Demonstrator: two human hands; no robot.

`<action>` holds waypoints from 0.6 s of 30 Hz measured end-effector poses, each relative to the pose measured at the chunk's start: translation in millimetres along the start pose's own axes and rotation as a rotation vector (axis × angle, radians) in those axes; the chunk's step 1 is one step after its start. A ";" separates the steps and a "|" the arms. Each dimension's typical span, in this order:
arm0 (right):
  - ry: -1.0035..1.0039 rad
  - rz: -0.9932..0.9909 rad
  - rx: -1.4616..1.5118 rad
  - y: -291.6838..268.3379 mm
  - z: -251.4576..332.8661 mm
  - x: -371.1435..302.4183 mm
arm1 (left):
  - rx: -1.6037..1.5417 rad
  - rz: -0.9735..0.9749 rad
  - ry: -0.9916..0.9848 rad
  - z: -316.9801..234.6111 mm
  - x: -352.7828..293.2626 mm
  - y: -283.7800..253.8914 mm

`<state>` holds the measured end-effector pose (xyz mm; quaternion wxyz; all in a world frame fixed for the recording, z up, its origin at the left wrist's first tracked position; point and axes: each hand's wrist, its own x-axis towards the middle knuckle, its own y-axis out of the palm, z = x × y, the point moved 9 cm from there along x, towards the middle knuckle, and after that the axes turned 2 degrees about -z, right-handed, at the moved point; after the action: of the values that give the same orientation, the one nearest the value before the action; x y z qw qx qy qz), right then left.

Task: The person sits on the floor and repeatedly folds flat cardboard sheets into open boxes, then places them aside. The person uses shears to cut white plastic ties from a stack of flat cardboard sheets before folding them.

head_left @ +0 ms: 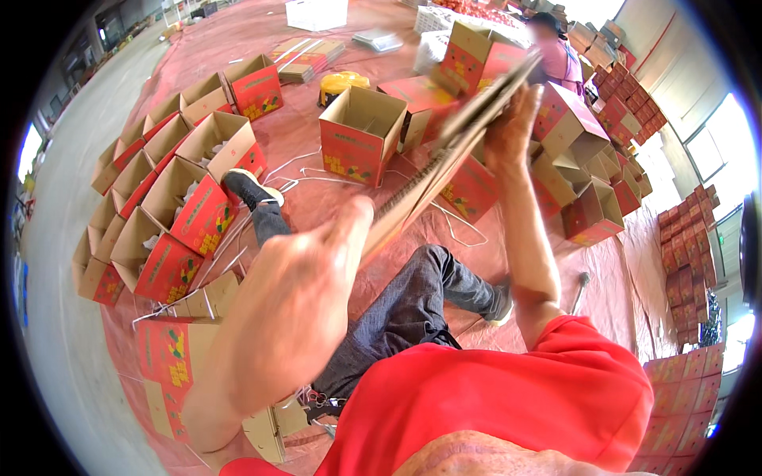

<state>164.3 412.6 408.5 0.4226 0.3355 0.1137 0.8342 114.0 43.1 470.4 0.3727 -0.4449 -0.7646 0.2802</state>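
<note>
A folded-flat cardboard carton point(439, 168) is held up in front of me, tilted and seen nearly edge-on. Its near lower end is in my left hand point(298, 278), which is closed and blurred by motion. My right hand point(510, 131) grips the far upper end, fingers along the board. Just beyond the carton stands an open red-and-tan box point(359, 151) on the floor. More flattened cartons point(167, 357) lie below my left forearm.
Rows of open red boxes point(190, 210) stand at the left, and more boxes point(575, 127) are piled at the right. White straps point(325, 176) lie loose on the red floor sheet. A yellow-topped bucket point(343, 84) stands farther back. Another person point(559, 59) is at the far right.
</note>
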 end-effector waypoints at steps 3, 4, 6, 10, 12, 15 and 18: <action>0.184 0.031 0.037 -31.2 -58.6 17.9 | -0.031 0.108 -0.048 30.8 12.1 36.8; 0.254 0.043 0.011 -33.9 -78.5 15.0 | 0.004 0.097 -0.016 35.0 12.8 47.7; 0.360 0.046 -0.062 -36.9 -103.1 4.2 | 0.061 0.087 0.050 36.5 13.2 74.4; 0.573 -0.012 -0.088 -28.4 -129.0 -32.9 | -0.125 0.096 0.066 44.9 11.6 103.2; 0.622 0.093 -0.072 -61.2 -145.1 -22.7 | -0.261 0.172 0.070 42.7 15.8 120.8; 0.581 0.083 -0.149 -61.5 -154.8 -9.9 | -0.718 0.191 -0.027 59.0 22.2 145.0; 0.542 0.014 -0.238 -54.2 -149.5 -13.1 | -1.109 0.140 -0.174 74.6 34.0 158.9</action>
<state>105.8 449.9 264.8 0.4073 0.0494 0.1216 0.9038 116.8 137.1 318.4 -0.0008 -0.5990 -0.7940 -0.1036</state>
